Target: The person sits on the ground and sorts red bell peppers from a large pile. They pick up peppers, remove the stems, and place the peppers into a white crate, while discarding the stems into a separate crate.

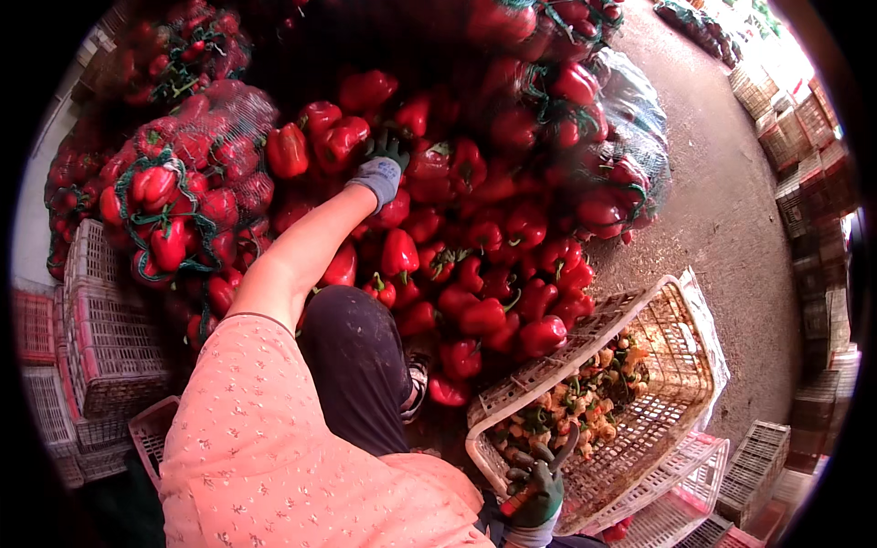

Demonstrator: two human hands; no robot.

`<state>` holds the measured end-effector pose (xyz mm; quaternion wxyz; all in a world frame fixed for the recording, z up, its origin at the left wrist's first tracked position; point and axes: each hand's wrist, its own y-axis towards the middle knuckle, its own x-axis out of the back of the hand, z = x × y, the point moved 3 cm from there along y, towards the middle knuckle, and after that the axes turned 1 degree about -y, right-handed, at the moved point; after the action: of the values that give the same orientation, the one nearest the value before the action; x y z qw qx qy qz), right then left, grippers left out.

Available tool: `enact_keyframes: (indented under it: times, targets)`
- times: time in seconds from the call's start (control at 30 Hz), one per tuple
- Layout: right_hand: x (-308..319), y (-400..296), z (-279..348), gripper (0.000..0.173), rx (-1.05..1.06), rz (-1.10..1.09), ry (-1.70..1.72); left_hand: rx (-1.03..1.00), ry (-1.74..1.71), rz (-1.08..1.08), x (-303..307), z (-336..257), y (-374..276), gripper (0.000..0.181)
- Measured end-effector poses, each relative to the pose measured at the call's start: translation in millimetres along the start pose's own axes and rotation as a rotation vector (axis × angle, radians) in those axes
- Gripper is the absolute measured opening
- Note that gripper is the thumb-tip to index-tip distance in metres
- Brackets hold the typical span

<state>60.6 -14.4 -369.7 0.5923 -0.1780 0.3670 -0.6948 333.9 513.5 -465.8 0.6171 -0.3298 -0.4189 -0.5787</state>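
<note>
My left hand, in a grey and dark green work glove, reaches far into a heap of red bell peppers. Its fingers are in shadow beside a glossy red bell pepper; whether they grip anything is unclear. Low in the view, my right hand, gloved the same way, holds a small curved knife with the blade pointing up. That hand is at the near rim of a dirty white plastic crate. Cut pepper cores with green stems lie inside the tilted crate.
Mesh sacks of red peppers stand at left and right of the heap. Stacked plastic crates are at far left. More crates line the right side, beyond the concrete floor. My bent knee borders the heap.
</note>
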Motion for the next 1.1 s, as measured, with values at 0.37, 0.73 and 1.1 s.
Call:
enact_keyframes:
  times: [0.37,0.73,1.1]
  targets:
    - [-44.2,9.5,26.4,0.040,0.018,0.058,-0.150,0.102,-0.969,-0.020,59.3,29.1,-40.6,0.077]
    - [-149.3,24.9,53.7,0.046,0.058,0.690,0.527,-0.257,-2.248,-0.246,287.6,-104.3,-146.9,0.066]
    - [-2.1,-48.7,99.6,0.075,0.548,0.380,0.021,-0.877,-1.757,0.493,352.4,-207.5,-198.1,0.105]
